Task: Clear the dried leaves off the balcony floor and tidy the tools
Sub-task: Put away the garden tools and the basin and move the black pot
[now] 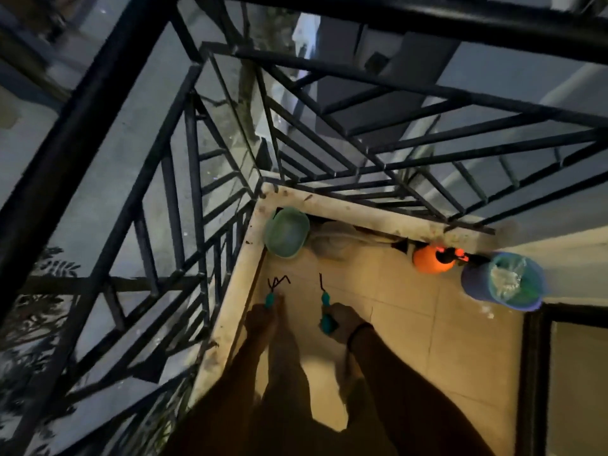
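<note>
I look straight down at a tiled balcony floor (411, 324) in dim light. My left hand (261, 319) grips the teal handle of a small hand rake (276, 286) with dark bent prongs, close to the left parapet. My right hand (345, 320), a dark band on its wrist, grips the teal handle of a second small hand tool (324, 302) with a thin dark blade pointing away from me. Both tools hang above the floor. No dried leaves are plain to see on the tiles.
A green basin (286, 232) sits in the far corner beside a pale sack (332, 241). An orange spray bottle (431, 258) and a blue bucket (503, 281) lined with plastic stand along the far wall. Black metal railing (197, 192) bounds the left and far sides; a dark door frame (534, 373) is at right.
</note>
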`<state>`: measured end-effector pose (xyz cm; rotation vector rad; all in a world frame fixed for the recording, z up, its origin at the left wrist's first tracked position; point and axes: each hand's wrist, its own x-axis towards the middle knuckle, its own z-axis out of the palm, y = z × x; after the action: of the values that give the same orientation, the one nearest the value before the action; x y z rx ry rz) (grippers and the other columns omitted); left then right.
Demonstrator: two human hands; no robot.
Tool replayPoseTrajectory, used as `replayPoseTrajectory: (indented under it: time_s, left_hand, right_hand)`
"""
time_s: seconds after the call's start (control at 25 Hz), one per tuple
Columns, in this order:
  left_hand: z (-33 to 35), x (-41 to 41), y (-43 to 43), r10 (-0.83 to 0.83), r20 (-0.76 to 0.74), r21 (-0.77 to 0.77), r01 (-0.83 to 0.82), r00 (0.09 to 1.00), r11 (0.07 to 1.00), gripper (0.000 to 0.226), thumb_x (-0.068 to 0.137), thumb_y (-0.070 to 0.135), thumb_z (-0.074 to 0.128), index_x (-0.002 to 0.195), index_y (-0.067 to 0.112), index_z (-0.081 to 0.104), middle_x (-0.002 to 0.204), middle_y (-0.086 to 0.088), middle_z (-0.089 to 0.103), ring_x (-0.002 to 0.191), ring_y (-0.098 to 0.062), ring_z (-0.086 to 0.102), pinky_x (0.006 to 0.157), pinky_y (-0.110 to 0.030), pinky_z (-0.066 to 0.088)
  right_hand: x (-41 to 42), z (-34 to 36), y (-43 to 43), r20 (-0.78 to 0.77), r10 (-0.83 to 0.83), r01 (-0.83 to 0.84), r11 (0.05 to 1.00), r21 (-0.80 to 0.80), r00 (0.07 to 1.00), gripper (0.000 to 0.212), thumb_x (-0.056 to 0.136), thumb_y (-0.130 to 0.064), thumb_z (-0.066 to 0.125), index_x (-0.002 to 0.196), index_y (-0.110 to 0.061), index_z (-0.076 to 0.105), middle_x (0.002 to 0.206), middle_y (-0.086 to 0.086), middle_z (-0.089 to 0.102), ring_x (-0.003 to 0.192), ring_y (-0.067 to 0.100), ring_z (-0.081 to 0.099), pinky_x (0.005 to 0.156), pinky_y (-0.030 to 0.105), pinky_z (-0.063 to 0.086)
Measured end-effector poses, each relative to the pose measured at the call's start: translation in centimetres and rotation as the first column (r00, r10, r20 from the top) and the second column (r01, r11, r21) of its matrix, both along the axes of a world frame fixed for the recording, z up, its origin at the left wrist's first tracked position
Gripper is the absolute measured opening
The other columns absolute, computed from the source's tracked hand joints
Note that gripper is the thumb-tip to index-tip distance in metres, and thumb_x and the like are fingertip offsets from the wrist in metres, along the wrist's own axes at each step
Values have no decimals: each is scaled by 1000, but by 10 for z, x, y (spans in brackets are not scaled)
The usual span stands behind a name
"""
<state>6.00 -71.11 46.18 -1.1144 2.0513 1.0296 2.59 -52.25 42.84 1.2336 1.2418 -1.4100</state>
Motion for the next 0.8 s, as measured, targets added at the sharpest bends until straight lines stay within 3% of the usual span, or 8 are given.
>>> replayPoseTrajectory:
  time_s: [0.16, 0.32, 0.4, 0.44, 0.56, 0.6, 0.72, 0.8]
  left_hand:
    - [-71, -109, -49, -171, 165, -143, 195, 971, 970, 45, 107, 36, 36, 134, 4, 51, 135, -16, 56, 126, -33, 52, 102, -37, 39]
    - [-198, -178, -91, -399, 147, -193, 421, 905, 886, 49, 108, 32, 22, 137, 3, 48, 140, -16, 51, 131, -35, 45, 106, -37, 34]
    - [-265, -208, -97, -424, 70, -205, 429, 903, 880, 69, 93, 35, 8, 133, -1, 51, 136, -19, 54, 128, -37, 47, 103, -37, 35]
    - [-291, -219, -95, -412, 57, -201, 415, 909, 887, 73, 82, 35, 12, 129, -3, 54, 131, -22, 57, 125, -39, 50, 102, -38, 36]
    - [-390, -242, -85, -440, -13, -278, 419, 898, 864, 45, 84, 21, 41, 101, -13, 65, 99, -31, 64, 96, -50, 62, 86, -50, 47]
    - [-411, -250, -82, -425, 40, -188, 425, 904, 886, 33, 87, 12, 48, 95, -14, 66, 93, -29, 64, 89, -49, 63, 81, -49, 49]
    - [-462, -267, -81, -458, 62, -233, 459, 887, 857, 31, 99, 12, 44, 121, -7, 58, 120, -25, 56, 113, -43, 53, 95, -42, 42]
    - [-491, -271, -86, -466, 32, -269, 457, 884, 848, 37, 98, 15, 49, 129, -3, 51, 128, -27, 49, 119, -45, 45, 98, -45, 38]
  right_hand:
    - [-78, -63, -50, 61, -9, 7, 999, 44, 998, 15, 94, -8, 63, 105, -4, 54, 92, 12, 54, 78, 23, 51, 61, 33, 42]
    - [-138, -171, -92, 66, -32, 28, 997, 65, 997, 15, 93, -5, 63, 83, -6, 53, 84, 12, 54, 70, 22, 51, 57, 32, 40]
    - [-159, -229, -103, 41, -78, 75, 994, 76, 996, 17, 93, -5, 63, 79, -6, 53, 83, 13, 54, 69, 21, 51, 57, 31, 41]
    - [-167, -256, -107, 31, -101, 98, 992, 73, 994, 18, 93, -5, 63, 78, -6, 53, 81, 12, 53, 67, 21, 50, 56, 31, 40]
    - [-181, -335, -114, 29, -200, 197, 977, 81, 979, 11, 92, -2, 61, 83, -4, 55, 81, 11, 51, 68, 20, 49, 56, 31, 39]
    - [-183, -355, -115, 16, -223, 221, 972, 84, 975, 4, 91, -2, 62, 91, -1, 58, 85, 12, 53, 70, 20, 49, 57, 31, 40]
    - [-183, -405, -113, -24, -177, 179, 978, 111, 984, 31, 87, -6, 68, 115, 4, 61, 96, 14, 57, 74, 19, 52, 59, 31, 42]
    - [-184, -424, -113, -31, -142, 145, 981, 131, 989, 28, 87, -9, 69, 113, 0, 63, 98, 15, 60, 72, 18, 52, 56, 29, 40]
